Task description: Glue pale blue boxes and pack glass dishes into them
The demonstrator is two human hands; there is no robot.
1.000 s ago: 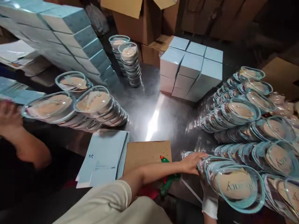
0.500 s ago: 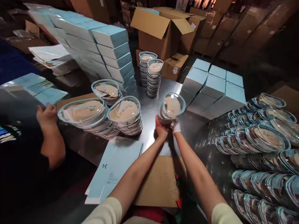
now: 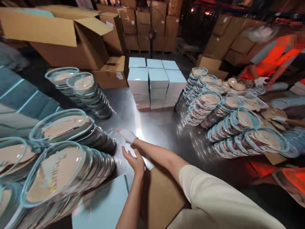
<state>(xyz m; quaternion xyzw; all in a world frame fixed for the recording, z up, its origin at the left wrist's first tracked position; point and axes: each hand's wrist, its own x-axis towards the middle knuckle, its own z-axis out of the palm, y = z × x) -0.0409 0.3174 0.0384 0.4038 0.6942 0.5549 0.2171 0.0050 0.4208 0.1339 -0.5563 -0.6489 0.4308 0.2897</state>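
Note:
My left hand (image 3: 134,160) hovers over the metal table with its fingers apart and nothing in it. Just beyond it, my right hand (image 3: 127,136), in a white glove, reaches left with fingers stretched out, also holding nothing. Closest to both hands is a tall stack of clear oval containers (image 3: 64,127) with pale blue rims and beige printed inserts. In front of that stack stands a similar container stack (image 3: 54,175), leaning in the wide view. Flat light-blue cartons (image 3: 102,203) lie below my left hand, beside a brown cardboard piece (image 3: 162,197).
White-and-blue boxes (image 3: 157,79) are piled at the table's far edge. Several container stacks (image 3: 238,127) line the right side. Two more stacks (image 3: 83,86) stand back left, before an open carton (image 3: 59,38). A co-worker in an orange vest (image 3: 274,60) works at the right.
My hands have let go of the container stack they held and moved left, now empty. The view has turned right, bringing the co-worker and more of the right-hand stacks into sight.

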